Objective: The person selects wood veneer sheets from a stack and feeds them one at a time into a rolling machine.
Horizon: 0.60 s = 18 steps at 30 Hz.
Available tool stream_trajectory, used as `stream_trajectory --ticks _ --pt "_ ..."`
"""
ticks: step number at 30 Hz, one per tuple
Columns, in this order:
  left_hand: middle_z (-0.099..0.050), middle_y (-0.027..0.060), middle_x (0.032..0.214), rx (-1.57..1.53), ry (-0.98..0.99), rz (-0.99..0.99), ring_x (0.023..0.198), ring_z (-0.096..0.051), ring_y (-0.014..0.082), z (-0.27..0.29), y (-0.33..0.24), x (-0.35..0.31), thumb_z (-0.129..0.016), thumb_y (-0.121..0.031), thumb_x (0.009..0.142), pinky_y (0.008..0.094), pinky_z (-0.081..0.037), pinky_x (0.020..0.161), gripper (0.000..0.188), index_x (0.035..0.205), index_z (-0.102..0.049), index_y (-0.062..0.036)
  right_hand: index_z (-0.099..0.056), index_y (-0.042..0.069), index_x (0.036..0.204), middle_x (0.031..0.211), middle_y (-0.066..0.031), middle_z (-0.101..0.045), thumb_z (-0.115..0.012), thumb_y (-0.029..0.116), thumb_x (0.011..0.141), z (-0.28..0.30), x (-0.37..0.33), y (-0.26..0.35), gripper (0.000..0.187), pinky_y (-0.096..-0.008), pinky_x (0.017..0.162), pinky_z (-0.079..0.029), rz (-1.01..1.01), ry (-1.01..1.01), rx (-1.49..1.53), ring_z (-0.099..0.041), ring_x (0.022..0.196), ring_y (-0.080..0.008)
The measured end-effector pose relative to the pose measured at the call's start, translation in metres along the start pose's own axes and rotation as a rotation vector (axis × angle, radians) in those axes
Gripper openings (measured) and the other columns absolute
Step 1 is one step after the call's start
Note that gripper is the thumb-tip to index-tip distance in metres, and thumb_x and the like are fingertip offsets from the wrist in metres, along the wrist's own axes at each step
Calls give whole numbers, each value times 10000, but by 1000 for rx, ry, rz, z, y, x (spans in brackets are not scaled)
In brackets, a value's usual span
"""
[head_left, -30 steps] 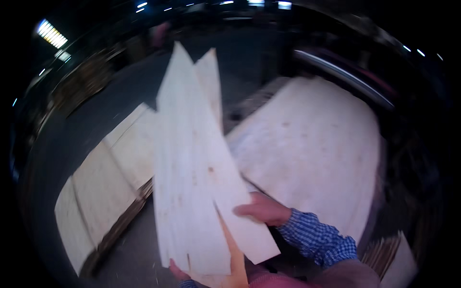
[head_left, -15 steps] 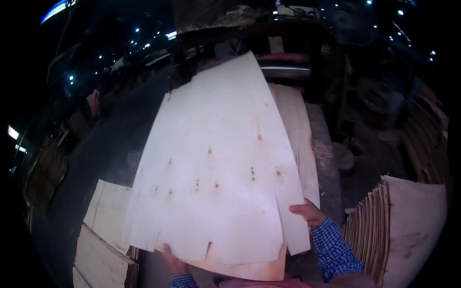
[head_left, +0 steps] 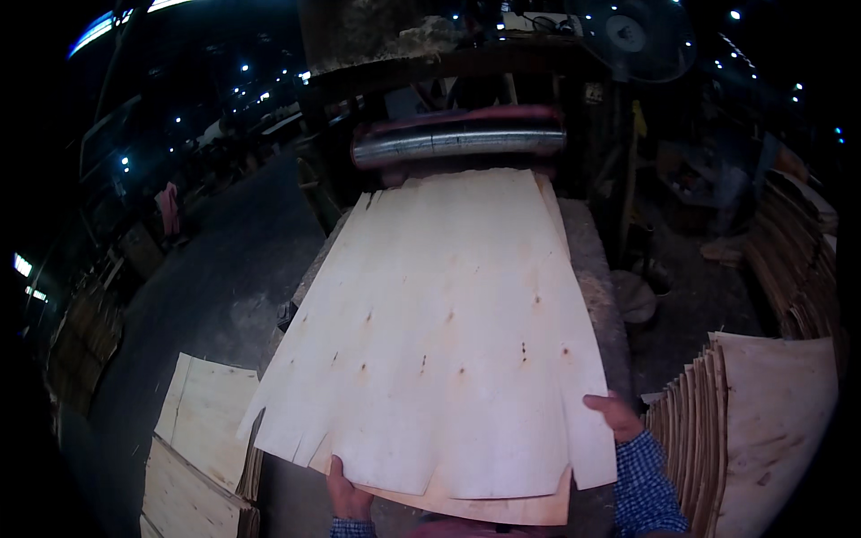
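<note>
A large pale wood veneer sheet (head_left: 448, 305) with small brown knots and a split, ragged near edge stretches in front of me. My left hand (head_left: 348, 493) grips its near edge at the lower left, thumb on top. At the right edge, near the corner, my right hand (head_left: 617, 416) is closed on the same sheet, thumb above and fingers hidden beneath. Another sheet (head_left: 538, 511) peeks out below the near edge. The far end lies just before a metal roller (head_left: 457, 143) of a machine.
Stacked veneer (head_left: 211, 421) stands at the lower left, and a taller, wavy stack (head_left: 762, 421) at the lower right. Beyond it are more sheets (head_left: 789, 251). A stone-like table edge (head_left: 599, 269) shows right of the sheet. A fan (head_left: 628, 36) hangs at the upper right.
The sheet's far end has come down from in front of the roller, which now shows in full. The sheet lies flatter and further right, and both hands have shifted slightly right with it.
</note>
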<state>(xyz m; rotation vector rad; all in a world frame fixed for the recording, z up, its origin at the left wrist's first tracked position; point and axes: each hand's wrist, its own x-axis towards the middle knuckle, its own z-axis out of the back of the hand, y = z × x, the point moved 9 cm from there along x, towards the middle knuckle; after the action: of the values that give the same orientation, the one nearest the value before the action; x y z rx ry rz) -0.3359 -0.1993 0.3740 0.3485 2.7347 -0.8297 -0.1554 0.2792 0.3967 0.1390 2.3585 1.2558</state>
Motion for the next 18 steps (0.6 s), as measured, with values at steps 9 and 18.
stream_trajectory --ticks 9,18 --pt "-540 197 1306 593 59 90 1180 -549 329 33 50 95 -513 -254 995 462 -460 1008 450 1340 -433 24 -536 -81 1257 1133 -171 -653 -604 109 898 85 81 -63 412 -426 852 -549 -197 -426 -288 -663 958 -287" --pt "-619 142 1186 443 -356 361 1099 -606 303 110 -3 91 -514 -382 994 473 -510 927 461 1263 -493 -8 -591 -87 1186 1059 -167 -678 -699 192 850 75 53 -43 449 -384 785 -558 -131 -588 -621 -674 915 -265"
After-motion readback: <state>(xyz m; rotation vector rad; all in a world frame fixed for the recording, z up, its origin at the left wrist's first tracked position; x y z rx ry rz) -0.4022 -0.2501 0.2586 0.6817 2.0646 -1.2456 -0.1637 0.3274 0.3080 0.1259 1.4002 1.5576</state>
